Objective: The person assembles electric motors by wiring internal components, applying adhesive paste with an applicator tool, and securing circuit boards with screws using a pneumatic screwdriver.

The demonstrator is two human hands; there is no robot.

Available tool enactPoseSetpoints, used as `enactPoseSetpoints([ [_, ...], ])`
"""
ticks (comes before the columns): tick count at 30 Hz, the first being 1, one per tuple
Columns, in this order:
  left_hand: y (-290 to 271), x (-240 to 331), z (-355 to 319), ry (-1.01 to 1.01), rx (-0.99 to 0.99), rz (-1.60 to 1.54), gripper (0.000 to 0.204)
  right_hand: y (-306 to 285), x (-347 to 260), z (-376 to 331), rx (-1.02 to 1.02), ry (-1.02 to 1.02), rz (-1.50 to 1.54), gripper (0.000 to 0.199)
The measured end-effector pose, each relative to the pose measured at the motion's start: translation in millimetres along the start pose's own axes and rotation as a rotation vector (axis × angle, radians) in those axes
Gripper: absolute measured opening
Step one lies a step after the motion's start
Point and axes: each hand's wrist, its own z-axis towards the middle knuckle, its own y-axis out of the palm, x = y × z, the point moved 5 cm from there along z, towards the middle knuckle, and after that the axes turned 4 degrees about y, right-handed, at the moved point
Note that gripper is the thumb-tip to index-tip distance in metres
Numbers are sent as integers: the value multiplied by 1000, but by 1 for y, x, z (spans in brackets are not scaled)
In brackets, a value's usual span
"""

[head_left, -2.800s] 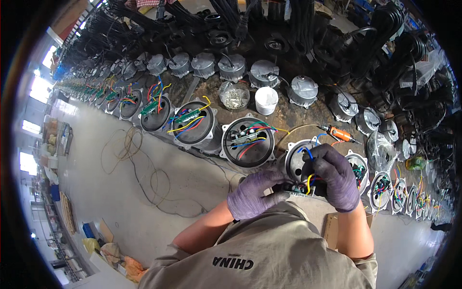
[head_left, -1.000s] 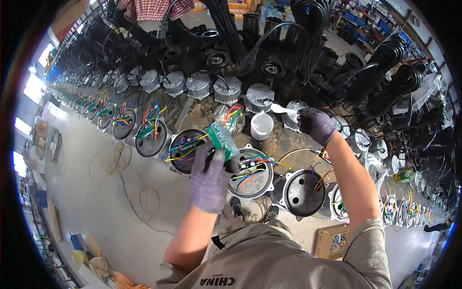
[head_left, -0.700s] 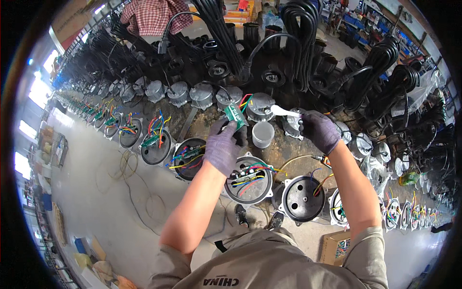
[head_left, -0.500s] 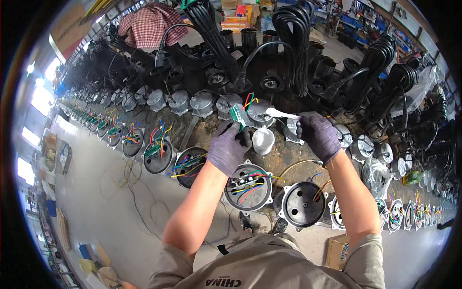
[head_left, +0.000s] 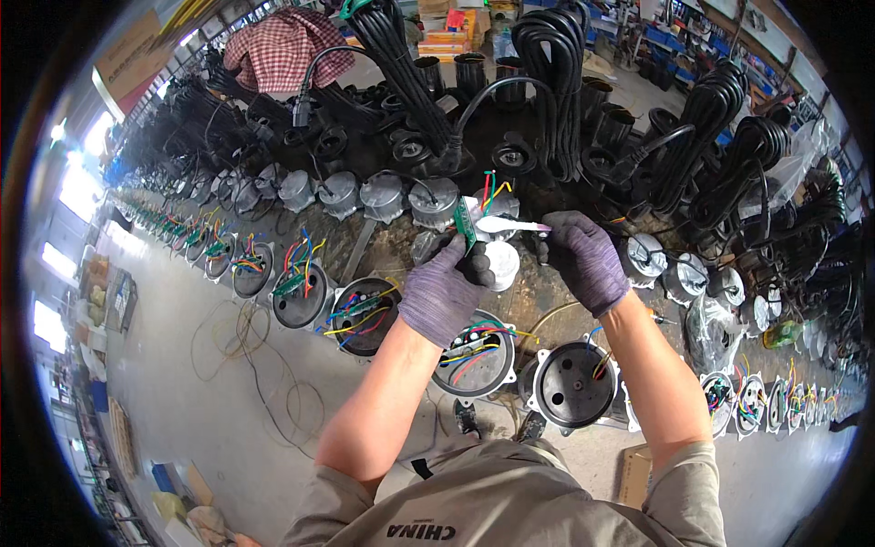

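Note:
A green circuit board (head_left: 465, 225) with red, green and yellow wires stands on edge in my left hand (head_left: 444, 290), pinched between gloved thumb and fingers. My right hand (head_left: 588, 260), also in a purple-grey glove, is closed on the thin end of a white spoon-shaped stick (head_left: 509, 224). The stick's broad white end is at the board's right face; whether it touches, I cannot tell. Just below the stick stands a white cup (head_left: 503, 266), beside my left fingers, which partly cover it. Its inside looks white.
Along the bench's near edge run round black housings (head_left: 575, 385) with coloured wires. Behind my hands are grey metal cylinders (head_left: 384, 196) in a row. Further back stand bundled black cables (head_left: 551, 91) and black tubes (head_left: 470, 71). A checked cloth (head_left: 287, 47) lies at the far left.
My right hand has moved left and slightly down, bringing the stick to the board. My left hand has shifted slightly right, and the board has turned to a narrower view.

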Motion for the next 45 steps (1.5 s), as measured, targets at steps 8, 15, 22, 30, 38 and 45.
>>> enactPoseSetpoints([
  [8,-2,3,-6,-32,3,-10,22,2,1,-1,27,1,-83,19],
  [15,3,5,-17,10,31,31,18,-11,-9,-11,47,-42,-16,22],
  [22,7,-2,-30,-22,-35,-50,20,12,-2,-11,16,1,-37,22],
  [30,12,-6,-41,-21,-40,-99,25,-4,7,-28,45,79,11,28],
  [38,7,-8,-50,41,-34,77,24,-3,-13,-37,12,-121,-290,23],
  [45,18,1,-61,613,-207,1034,25,8,-1,-40,56,62,62,15],
])
